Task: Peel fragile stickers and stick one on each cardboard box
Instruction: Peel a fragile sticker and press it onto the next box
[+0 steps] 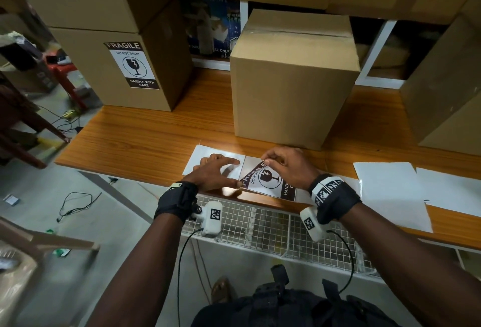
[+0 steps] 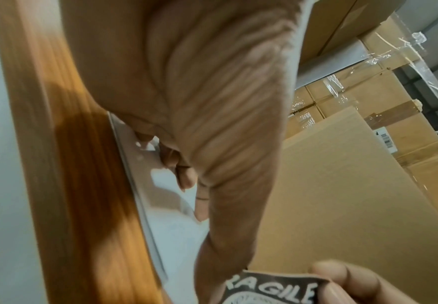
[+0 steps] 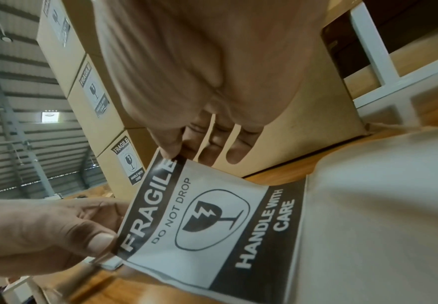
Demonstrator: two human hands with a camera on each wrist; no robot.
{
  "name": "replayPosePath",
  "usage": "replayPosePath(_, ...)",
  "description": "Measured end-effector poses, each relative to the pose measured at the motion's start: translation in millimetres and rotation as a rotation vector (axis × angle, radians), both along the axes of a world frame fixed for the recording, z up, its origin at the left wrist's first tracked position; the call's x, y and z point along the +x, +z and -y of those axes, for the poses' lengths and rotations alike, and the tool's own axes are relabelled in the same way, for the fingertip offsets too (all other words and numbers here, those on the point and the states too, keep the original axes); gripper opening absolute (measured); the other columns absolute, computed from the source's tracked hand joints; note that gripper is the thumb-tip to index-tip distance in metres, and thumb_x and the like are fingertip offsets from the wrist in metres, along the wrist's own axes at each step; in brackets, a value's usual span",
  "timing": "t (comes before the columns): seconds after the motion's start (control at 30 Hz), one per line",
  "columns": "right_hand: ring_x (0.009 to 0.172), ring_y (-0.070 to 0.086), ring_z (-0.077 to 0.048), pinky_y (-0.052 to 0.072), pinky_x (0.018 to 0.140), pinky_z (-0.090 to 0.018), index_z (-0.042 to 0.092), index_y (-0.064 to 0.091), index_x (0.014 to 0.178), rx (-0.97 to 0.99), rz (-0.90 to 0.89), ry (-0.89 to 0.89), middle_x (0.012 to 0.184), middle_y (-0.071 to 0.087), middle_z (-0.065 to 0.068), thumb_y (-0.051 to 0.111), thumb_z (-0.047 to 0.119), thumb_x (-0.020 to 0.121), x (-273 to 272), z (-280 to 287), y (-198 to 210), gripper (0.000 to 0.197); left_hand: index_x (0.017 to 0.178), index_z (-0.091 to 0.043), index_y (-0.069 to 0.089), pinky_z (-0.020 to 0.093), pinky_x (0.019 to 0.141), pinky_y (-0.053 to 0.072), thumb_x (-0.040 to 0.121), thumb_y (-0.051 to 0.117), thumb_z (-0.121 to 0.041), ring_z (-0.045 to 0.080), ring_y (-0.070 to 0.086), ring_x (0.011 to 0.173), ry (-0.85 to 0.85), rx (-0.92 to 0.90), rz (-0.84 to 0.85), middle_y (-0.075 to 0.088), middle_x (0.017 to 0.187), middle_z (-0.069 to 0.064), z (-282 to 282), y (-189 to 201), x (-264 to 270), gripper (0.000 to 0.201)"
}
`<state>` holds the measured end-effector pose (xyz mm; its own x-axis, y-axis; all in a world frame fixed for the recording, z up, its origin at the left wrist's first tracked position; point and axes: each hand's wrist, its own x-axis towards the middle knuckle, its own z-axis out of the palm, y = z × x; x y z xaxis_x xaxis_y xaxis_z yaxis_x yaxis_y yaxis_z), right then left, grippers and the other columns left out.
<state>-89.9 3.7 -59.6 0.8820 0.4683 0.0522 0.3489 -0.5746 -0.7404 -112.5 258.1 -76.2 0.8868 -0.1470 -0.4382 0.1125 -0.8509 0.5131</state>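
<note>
peeling is the step in hand: the fragile sticker (image 1: 268,179) lies at the near edge of the tabletop (image 1: 145,134), its "fragile" end lifted off the backing sheet (image 1: 208,160) while the "handle with care" end looks still stuck down. the right hand (image 1: 286,163) pinches the raised top corner of the sticker between thumb and forefinger, the other fingers loosely spread above it. the left hand (image 1: 217,173) pinches the near corner of the same lifted end between thumb and a finger in the right wrist view, while its forefinger stretches out over the pale backing sheet, seemingly pinning it down.

straight behind the hands stands a plain cardboard box (image 1: 291,92), sealed with tape on top and with no sticker on the face that shows; it looks to be the one awaiting this label. to the left, the stacked boxes (image 1: 125,71) already carry their fragile stickers. more white sheets (image 1: 390,193) lie on the tabletop to the right.

the next move calls for drawing the sticker back low and evenly until the dark lower band comes free, keeping the backing sheet held flat so it does not ride up with it. the freed label is thin and will likely curl and cling to itself or to the fingers, so both corners should stay taut and apart. then it needs carrying to the front face of the plain box, setting square and smoothing down from one edge.
</note>
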Motion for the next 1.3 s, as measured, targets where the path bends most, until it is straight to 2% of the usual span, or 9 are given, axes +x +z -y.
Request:
replayPosePath(0.13,0.091,0.063,-0.005,0.054,0.08,-0.028,0.023,0.067,0.109,0.035,0.003,-0.04,0.098,0.067,0.011,0.06,0.017,0.1,-9,12,-1,0.013,0.149,-0.05,0.038,0.058,0.115,0.026,0.066,0.067,-0.072,0.033,0.021,0.143,-0.068,0.001,-0.078,0.029,0.153,0.001,-5,6,2,0.09)
replayPosePath(0.27,0.088,0.066,-0.005,0.055,0.077,-0.026,0.027,0.066,0.105,0.147,0.009,-0.119,0.096,0.07,0.009,0.061,0.016,0.1,-14,27,5,0.014,0.15,-0.05,0.037,0.061,0.117,0.024,0.071,0.069,-0.071,0.036,0.019,0.146,-0.089,-0.002,-0.089,0.027,0.158,0.002,-8,8,3,0.088)
replayPosePath(0.37,0.091,0.069,-0.012,0.059,0.079,-0.031,0.023,0.068,0.106,0.228,0.007,-0.173,0.098,0.072,0.003,0.061,0.015,0.1,-16,42,16,0.012,0.148,-0.049,0.041,0.06,0.116,0.025,0.078,0.073,-0.066,0.036,0.02,0.146,-0.059,0.005,-0.047,0.027,0.159,0.003,-6,6,3,0.079)
replayPosePath(0.5,0.094,0.07,-0.013,0.056,0.082,-0.022,0.022,0.069,0.104,0.384,0.042,-0.237,0.099,0.073,0.0,0.063,0.009,0.098,-22,60,39,0.016,0.144,-0.049,0.046,0.055,0.112,0.026,0.082,0.075,-0.06,0.032,0.024,0.145,-0.021,0.049,0.032,0.031,0.158,0.0,1,0,1,0.07)
replayPosePath(0.63,0.095,0.071,-0.012,0.057,0.085,-0.024,0.016,0.069,0.108,0.497,0.088,-0.306,0.1,0.074,-0.001,0.061,0.007,0.098,-27,76,62,0.015,0.14,-0.047,0.049,0.051,0.11,0.027,0.079,0.079,-0.056,0.03,0.028,0.141,0.008,0.082,0.079,0.034,0.155,0.0,6,-4,1,0.068)
replayPosePath(0.8,0.093,0.072,-0.012,0.059,0.077,-0.023,0.017,0.066,0.106,0.611,0.106,-0.353,0.095,0.074,0.005,0.057,0.006,0.1,-32,95,87,0.016,0.138,-0.044,0.05,0.047,0.104,0.032,0.076,0.081,-0.056,0.03,0.035,0.135,0.006,0.132,0.115,0.04,0.148,0.002,11,-5,3,0.07)
replayPosePath(1.0,0.09,0.071,-0.003,0.056,0.072,-0.016,0.016,0.065,0.107,0.613,0.163,-0.42,0.095,0.071,0.009,0.057,0.007,0.1,-33,110,101,0.014,0.137,-0.042,0.05,0.05,0.107,0.034,0.076,0.081,-0.057,0.03,0.035,0.136,-0.013,0.174,0.113,0.041,0.149,0.003,14,-3,4,0.07)
replayPosePath(1.13,0.09,0.073,-0.011,0.059,0.071,-0.022,0.01,0.065,0.111,0.67,0.155,-0.454,0.097,0.074,0.003,0.059,0.007,0.099,-30,113,106,0.014,0.141,-0.04,0.047,0.048,0.105,0.035,0.08,0.078,-0.058,0.028,0.035,0.136,-0.06,0.228,0.113,0.039,0.15,0.004,18,1,5,0.071)
replayPosePath(1.3,0.094,0.074,-0.014,0.062,0.075,-0.029,0.013,0.065,0.113,0.71,0.128,-0.483,0.1,0.075,0.002,0.063,0.009,0.097,-24,106,107,0.017,0.147,-0.033,0.045,0.048,0.111,0.038,0.087,0.07,-0.058,0.03,0.035,0.14,-0.11,0.282,0.125,0.038,0.154,0.008,29,20,4,0.07)
